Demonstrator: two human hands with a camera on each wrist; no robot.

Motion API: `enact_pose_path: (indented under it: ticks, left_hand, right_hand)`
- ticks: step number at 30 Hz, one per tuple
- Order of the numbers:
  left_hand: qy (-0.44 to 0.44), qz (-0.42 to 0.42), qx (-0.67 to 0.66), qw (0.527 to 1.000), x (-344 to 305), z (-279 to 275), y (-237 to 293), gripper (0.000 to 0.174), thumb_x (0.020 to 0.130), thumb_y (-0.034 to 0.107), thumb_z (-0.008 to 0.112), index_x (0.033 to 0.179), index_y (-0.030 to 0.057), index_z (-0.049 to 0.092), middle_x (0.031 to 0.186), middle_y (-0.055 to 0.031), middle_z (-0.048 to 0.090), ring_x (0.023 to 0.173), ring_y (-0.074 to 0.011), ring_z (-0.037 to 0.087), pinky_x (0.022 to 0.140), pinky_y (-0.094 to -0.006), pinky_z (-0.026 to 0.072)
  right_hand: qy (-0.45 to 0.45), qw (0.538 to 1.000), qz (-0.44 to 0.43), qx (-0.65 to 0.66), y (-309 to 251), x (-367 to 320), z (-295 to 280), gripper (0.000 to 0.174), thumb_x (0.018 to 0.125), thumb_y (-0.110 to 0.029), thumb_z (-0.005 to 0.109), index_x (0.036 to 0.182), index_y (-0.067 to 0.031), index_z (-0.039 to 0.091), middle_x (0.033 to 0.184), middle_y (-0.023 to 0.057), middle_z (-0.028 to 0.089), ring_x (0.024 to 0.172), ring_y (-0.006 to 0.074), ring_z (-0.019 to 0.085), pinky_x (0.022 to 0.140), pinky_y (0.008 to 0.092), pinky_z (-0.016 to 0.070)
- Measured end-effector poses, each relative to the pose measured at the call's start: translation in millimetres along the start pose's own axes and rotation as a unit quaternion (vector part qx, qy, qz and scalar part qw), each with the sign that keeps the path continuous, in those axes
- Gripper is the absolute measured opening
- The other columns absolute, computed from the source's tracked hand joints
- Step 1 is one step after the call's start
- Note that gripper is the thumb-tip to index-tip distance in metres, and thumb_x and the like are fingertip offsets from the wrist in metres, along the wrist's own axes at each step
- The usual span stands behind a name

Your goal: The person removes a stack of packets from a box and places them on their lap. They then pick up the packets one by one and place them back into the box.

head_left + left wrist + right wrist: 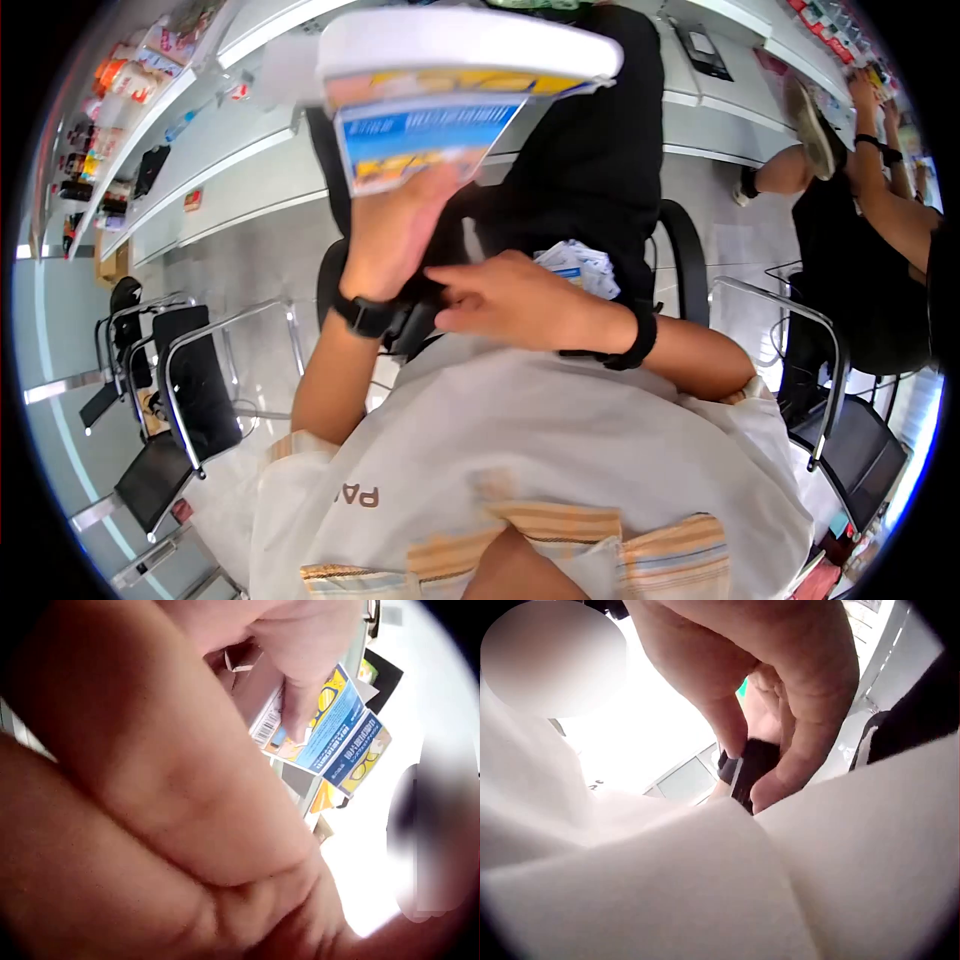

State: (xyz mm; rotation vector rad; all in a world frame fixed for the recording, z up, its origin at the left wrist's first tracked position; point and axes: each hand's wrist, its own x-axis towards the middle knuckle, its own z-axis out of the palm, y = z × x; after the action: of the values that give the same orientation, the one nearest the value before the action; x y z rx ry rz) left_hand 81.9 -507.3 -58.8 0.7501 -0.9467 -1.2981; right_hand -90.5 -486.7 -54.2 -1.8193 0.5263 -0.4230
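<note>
In the head view my left hand is raised, holding a blue, yellow and white printed box, blurred at its white edge. The left wrist view shows the box with glasses pictures, a barcode and an angled flap; the left thumb lies across it. My right hand is at the left wrist, where a black device sits on a strap. Thumb and finger of the right hand pinch around the black device in the right wrist view. Large blurred fingers fill the left wrist view's foreground.
White-and-blue packets lie on the lap. White shelves with bottles and packages stand ahead and left; a black phone-like object rests on one. Chairs flank both sides, and another person is at the right.
</note>
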Motion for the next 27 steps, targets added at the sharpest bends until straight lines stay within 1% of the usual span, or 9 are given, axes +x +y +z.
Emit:
enact_pose_path:
  ticks: [2, 6, 8, 10, 11, 16, 17, 21, 27]
  left_hand:
    - [-0.005, -0.021, 0.047, 0.999, -14, -10, 7, 0.055, 0.087, 0.018, 0.068, 0.135, 0.0034, 0.045, 0.129, -0.0157, 0.055, 0.123, -0.0315, 0.051, 0.094, -0.0417, 0.0487]
    - [0.009, -0.055, 0.02, 0.998, -43, -39, 7, 0.055, 0.086, 0.018, 0.069, 0.134, 0.0026, 0.045, 0.129, -0.015, 0.055, 0.121, -0.0312, 0.052, 0.095, -0.0419, 0.0483]
    - [0.011, -0.058, 0.009, 0.998, -54, -55, 5, 0.054, 0.087, 0.019, 0.068, 0.133, 0.0022, 0.045, 0.129, -0.0144, 0.055, 0.12, -0.0305, 0.053, 0.096, -0.0418, 0.0481]
    - [0.11, -0.116, 0.05, 0.986, -65, -73, -1, 0.05, 0.081, 0.0, 0.068, 0.127, 0.0, 0.049, 0.121, -0.0108, 0.059, 0.106, -0.0228, 0.06, 0.095, -0.0388, 0.0487]
    - [0.081, -0.134, 0.134, 0.978, -67, -82, 3, 0.057, 0.078, 0.0, 0.072, 0.129, 0.0001, 0.047, 0.123, -0.0107, 0.057, 0.11, -0.0205, 0.057, 0.096, -0.037, 0.0473]
    - [0.073, -0.193, 0.272, 0.94, -55, -70, 14, 0.066, 0.071, -0.005, 0.076, 0.129, 0.0001, 0.046, 0.12, -0.0098, 0.058, 0.105, -0.0197, 0.06, 0.091, -0.0345, 0.0501]
    - [0.092, -0.16, 0.161, 0.969, -55, -83, 3, 0.071, 0.069, -0.006, 0.077, 0.131, 0.001, 0.043, 0.118, -0.0094, 0.059, 0.104, -0.0193, 0.06, 0.091, -0.0344, 0.0506]
    - [0.077, -0.191, 0.251, 0.946, -53, -83, 10, 0.083, 0.066, -0.005, 0.08, 0.136, 0.0018, 0.036, 0.122, -0.0119, 0.058, 0.107, -0.0216, 0.06, 0.09, -0.0332, 0.0512]
    - [0.012, -0.073, 0.292, 0.954, -59, -96, -4, 0.08, 0.072, 0.007, 0.08, 0.139, 0.001, 0.035, 0.133, -0.0129, 0.049, 0.12, -0.0216, 0.051, 0.098, -0.0375, 0.0442]
  right_hand:
    - [0.019, 0.997, -0.056, -0.044, 0, -9, -2, 0.038, 0.088, -0.016, 0.065, 0.119, 0.0045, 0.057, 0.086, 0.0173, 0.068, 0.074, 0.0274, 0.068, 0.065, 0.0337, 0.051]
    - [0.005, 0.991, 0.019, -0.132, -28, -30, -50, 0.026, 0.09, -0.012, 0.061, 0.113, -0.0007, 0.062, 0.087, 0.0174, 0.069, 0.077, 0.026, 0.069, 0.068, 0.0306, 0.053]
    - [0.141, 0.983, -0.025, -0.112, -16, -43, -65, 0.02, 0.088, -0.013, 0.061, 0.103, -0.0005, 0.065, 0.08, 0.0158, 0.068, 0.068, 0.027, 0.066, 0.064, 0.0348, 0.0511]
    - [0.168, 0.979, 0.047, -0.102, -13, -53, -81, 0.018, 0.088, -0.009, 0.06, 0.102, 0.0002, 0.065, 0.077, 0.0146, 0.067, 0.069, 0.0242, 0.067, 0.062, 0.0317, 0.0502]
    - [0.176, 0.977, 0.083, -0.082, -6, -57, -86, 0.016, 0.088, -0.01, 0.061, 0.1, 0.0002, 0.065, 0.077, 0.0139, 0.067, 0.069, 0.0224, 0.066, 0.062, 0.0289, 0.0494]
    - [0.153, 0.976, 0.088, -0.129, 7, -52, -89, 0.011, 0.085, -0.009, 0.063, 0.091, -0.0008, 0.066, 0.075, 0.0123, 0.065, 0.064, 0.0229, 0.063, 0.059, 0.0295, 0.0474]
    - [0.131, 0.979, 0.064, -0.144, 9, -49, -85, 0.01, 0.083, -0.009, 0.064, 0.089, -0.0011, 0.066, 0.073, 0.0118, 0.064, 0.063, 0.0245, 0.061, 0.059, 0.0304, 0.0468]
    - [0.072, 0.965, 0.049, -0.248, 13, -49, -75, 0.014, 0.075, -0.012, 0.07, 0.084, -0.0036, 0.064, 0.073, 0.0082, 0.059, 0.066, 0.026, 0.06, 0.059, 0.0336, 0.047]
    - [0.034, 0.913, 0.085, -0.399, 9, -51, -64, 0.029, 0.068, -0.02, 0.078, 0.088, -0.0085, 0.061, 0.084, 0.0045, 0.056, 0.078, 0.0247, 0.061, 0.064, 0.0354, 0.0493]
